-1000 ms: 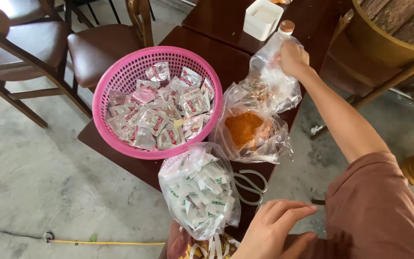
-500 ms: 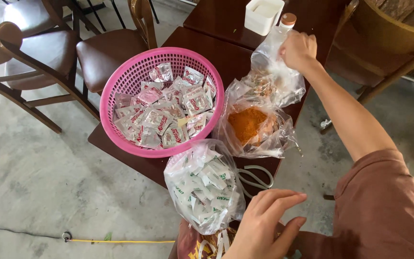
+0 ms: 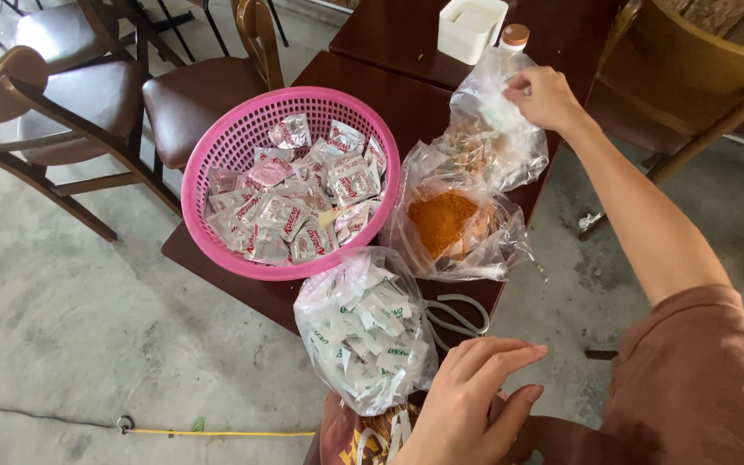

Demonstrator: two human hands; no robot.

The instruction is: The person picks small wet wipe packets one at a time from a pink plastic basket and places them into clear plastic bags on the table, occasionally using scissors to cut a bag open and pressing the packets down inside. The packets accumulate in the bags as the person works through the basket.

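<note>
Nearest the camera, the person's left hand (image 3: 475, 400) hovers low at the near edge of the table, fingers loosely spread and holding nothing. It sits just right of a clear bag of white sachets (image 3: 363, 331) and above a printed orange-and-white bag (image 3: 372, 439) that is only partly in view. Between the hand and the sachet bag lies a pair of scissors with pale handles (image 3: 458, 314), flat on the dark wooden table (image 3: 372, 95), within easy reach of that idle hand.

Further in, a pink plastic basket (image 3: 217, 172) sits on the left part of the table, overhanging its left edge a little. It is filled with small silvery packets with red and pink print (image 3: 294, 207), piled loose, so the basket seems to serve as the collecting bin. Just right of it and touching its rim rests a clear bag of orange powder (image 3: 454, 220), its top slumped open.

Farther still, the right hand (image 3: 548, 99) reaches out on an extended arm and pinches the gathered top of a second clear bag (image 3: 492, 138) that holds something pale brown. The grip is at the neck, which keeps the bag upright and its contents from spilling. This bag leans against the powder bag.

At the far end stand a white square container (image 3: 471, 26) and a small bottle with a brown cap (image 3: 514, 39), partly hidden behind the held bag. Wooden chairs (image 3: 88, 95) with brown seats stand to the left and far right on the concrete floor (image 3: 88, 344).
</note>
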